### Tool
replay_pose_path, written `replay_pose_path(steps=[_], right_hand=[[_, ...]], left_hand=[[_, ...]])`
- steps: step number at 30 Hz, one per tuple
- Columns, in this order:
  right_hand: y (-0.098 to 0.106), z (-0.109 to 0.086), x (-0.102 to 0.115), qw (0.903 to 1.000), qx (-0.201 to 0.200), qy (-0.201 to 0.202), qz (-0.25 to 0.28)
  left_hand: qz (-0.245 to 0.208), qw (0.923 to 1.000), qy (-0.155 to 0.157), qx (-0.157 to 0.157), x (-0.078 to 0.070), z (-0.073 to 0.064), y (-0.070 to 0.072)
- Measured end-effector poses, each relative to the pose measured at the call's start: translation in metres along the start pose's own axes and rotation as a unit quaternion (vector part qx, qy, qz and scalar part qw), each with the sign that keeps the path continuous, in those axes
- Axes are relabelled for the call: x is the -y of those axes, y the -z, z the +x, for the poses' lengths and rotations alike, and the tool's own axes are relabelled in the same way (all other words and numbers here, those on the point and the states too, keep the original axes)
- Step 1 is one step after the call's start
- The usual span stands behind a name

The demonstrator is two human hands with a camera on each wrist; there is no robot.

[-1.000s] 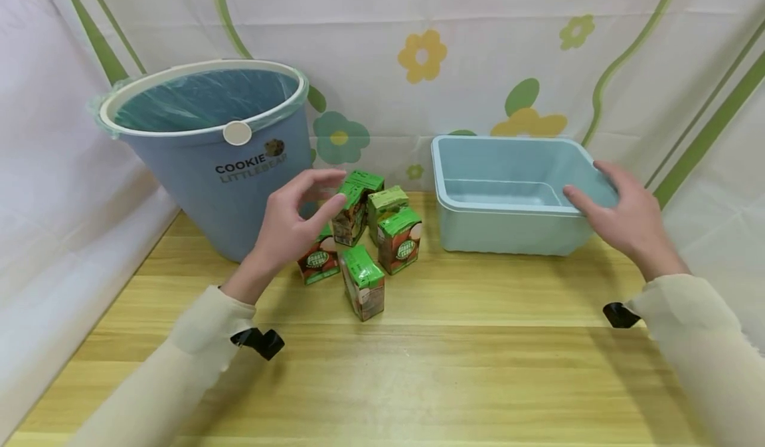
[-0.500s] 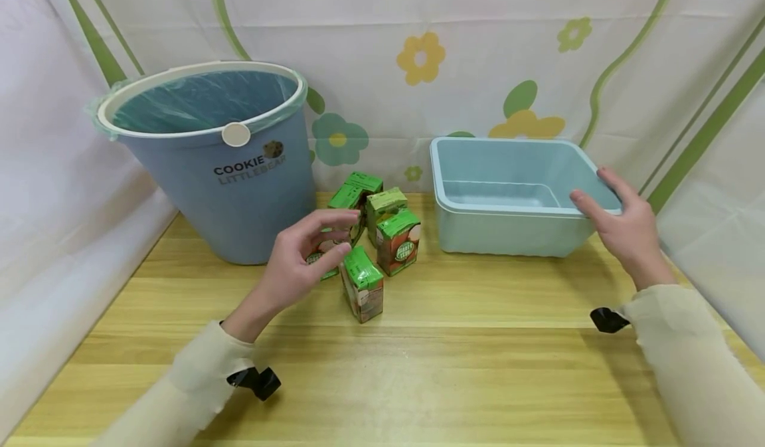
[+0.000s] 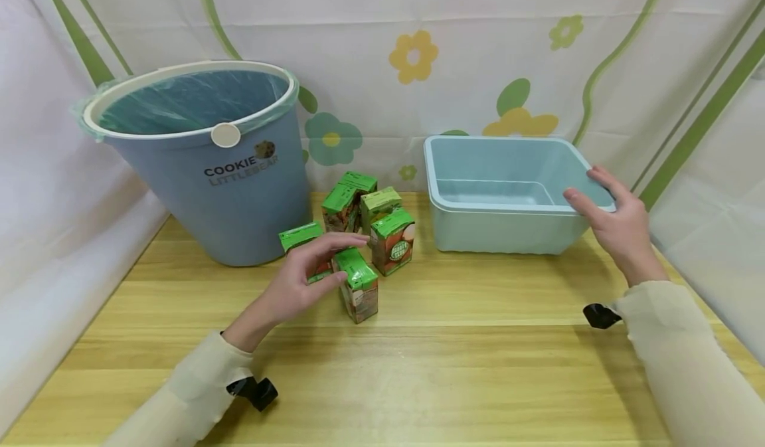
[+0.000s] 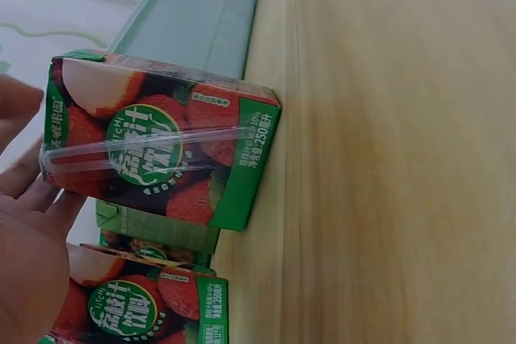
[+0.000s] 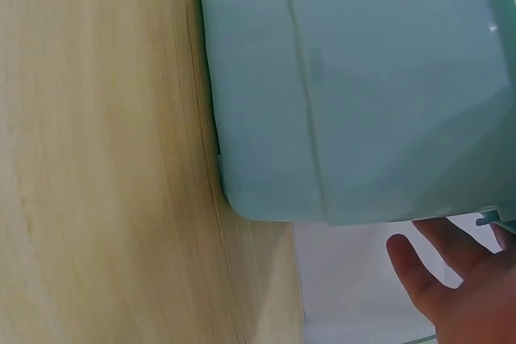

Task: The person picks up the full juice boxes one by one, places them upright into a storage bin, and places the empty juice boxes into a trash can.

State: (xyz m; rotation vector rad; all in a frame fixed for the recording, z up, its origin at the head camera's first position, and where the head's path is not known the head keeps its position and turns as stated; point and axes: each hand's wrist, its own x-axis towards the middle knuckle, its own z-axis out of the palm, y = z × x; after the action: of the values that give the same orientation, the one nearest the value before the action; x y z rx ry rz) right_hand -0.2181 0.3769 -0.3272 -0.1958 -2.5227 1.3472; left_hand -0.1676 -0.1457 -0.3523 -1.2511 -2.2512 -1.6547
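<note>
In the head view my left hand (image 3: pixel 305 277) reaches over the front juice box (image 3: pixel 358 287), fingers and thumb spread apart around its green top. In the left wrist view this lychee juice box (image 4: pixel 161 142) shows a wrapped straw on its side, with my fingers at its top end. It stands on the table. Several similar boxes stand close by, one juice box (image 3: pixel 299 234) partly behind my left hand and another juice box (image 3: pixel 392 241) to its right. My right hand (image 3: pixel 618 224) holds the right rim of a light blue plastic basin (image 3: pixel 502 231), thumb over the rim, other fingers outside.
A tall blue bin (image 3: pixel 239 201) with a white rim and a plastic liner stands at the back left. Behind everything hangs a flowered white curtain (image 3: pixel 370 68). The wooden table (image 3: pixel 454 374) extends in front of the boxes and basin.
My left hand has come down and forward from above the rear boxes to the front juice box. My right hand stays at the basin's right rim. The view has shifted slightly.
</note>
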Motion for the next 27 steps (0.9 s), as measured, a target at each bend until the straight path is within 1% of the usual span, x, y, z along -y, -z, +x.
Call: replay_pose_path(steps=[3, 8, 12, 15, 18, 21, 23, 25, 27], right_hand=[[-0.001, -0.001, 0.000, 1.0000, -0.001, 0.001, 0.003], [-0.001, -0.001, -0.001, 1.0000, -0.004, 0.002, 0.004], [-0.002, -0.001, 0.000, 1.0000, -0.007, 0.003, 0.004], [-0.001, -0.001, 0.000, 0.9999, -0.009, 0.006, 0.005], [-0.001, -0.001, -0.001, 0.9999, -0.009, 0.009, 0.005], [-0.001, -0.001, 0.000, 0.9999, -0.007, 0.013, 0.004], [-0.001, -0.001, 0.000, 0.9999, -0.007, 0.015, 0.004], [-0.001, -0.001, 0.001, 0.9999, -0.006, 0.014, 0.006], [-0.001, -0.002, 0.000, 0.9999, -0.005, 0.013, 0.007]], left_hand=[[0.002, 1.0000, -0.004, 0.008, 0.003, 0.000, 0.000], [0.006, 0.9997, 0.000, 0.024, 0.005, 0.001, 0.002], [0.034, 0.9991, -0.003, 0.025, 0.006, 0.001, 0.003], [0.064, 0.9977, -0.005, 0.020, 0.005, 0.002, 0.000], [0.099, 0.9951, 0.000, 0.003, 0.003, 0.004, -0.005], [0.141, 0.9896, 0.012, -0.028, -0.001, 0.007, -0.014], [0.160, 0.9855, 0.028, -0.049, -0.004, 0.008, -0.019], [0.169, 0.9822, 0.049, -0.067, -0.006, 0.009, -0.023], [0.162, 0.9812, 0.069, -0.078, -0.007, 0.010, -0.024]])
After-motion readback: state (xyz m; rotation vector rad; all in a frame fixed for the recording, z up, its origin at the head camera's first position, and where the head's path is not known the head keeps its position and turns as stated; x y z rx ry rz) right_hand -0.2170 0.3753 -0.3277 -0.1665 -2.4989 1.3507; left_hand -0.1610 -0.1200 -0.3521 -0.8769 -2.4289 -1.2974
